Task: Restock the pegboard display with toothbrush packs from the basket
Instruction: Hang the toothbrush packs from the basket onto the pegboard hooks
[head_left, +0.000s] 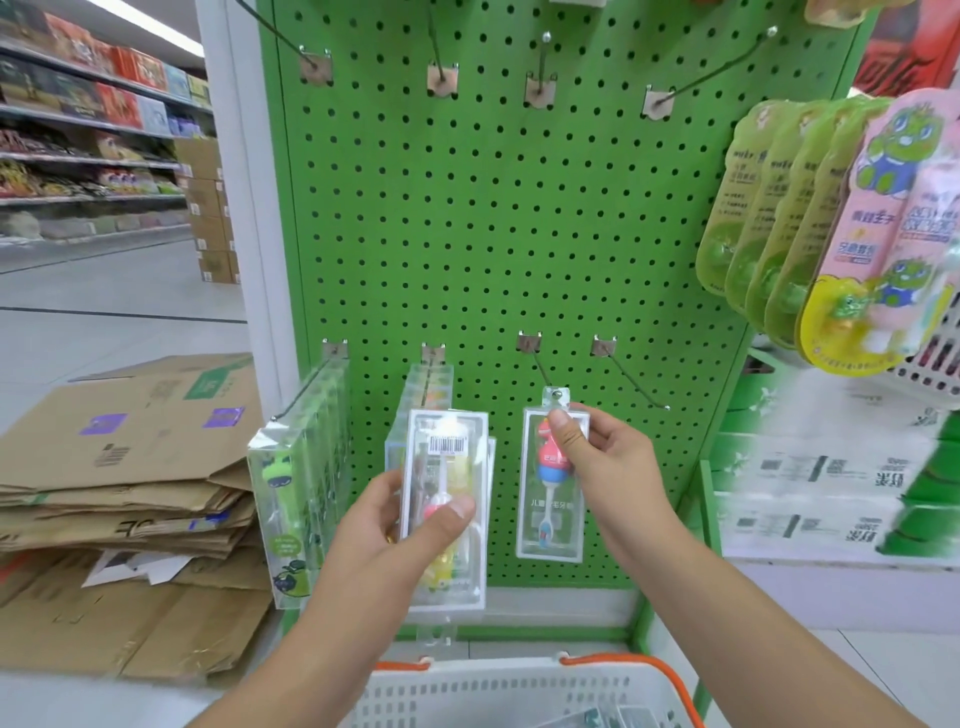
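A green pegboard (519, 208) fills the middle of the head view. My right hand (602, 457) pinches a clear toothbrush pack with a red and blue brush (545, 519), its tab at the tip of the third lower hook (543, 371). My left hand (400, 535) grips another clear pack with a pink and yellow brush (449, 462), upside down, barcode side toward me, in front of the second lower hook. Several green-brush packs (296, 493) hang on the first lower hook. The white basket (514, 691) with orange handles sits below, with packs inside.
The fourth lower hook (634, 382) and the upper row of hooks (441, 57) are bare. Green and pink carded packs (831, 223) hang at the right. Flattened cardboard boxes (130, 493) lie at the left. Stacked cartons (831, 467) stand at the lower right.
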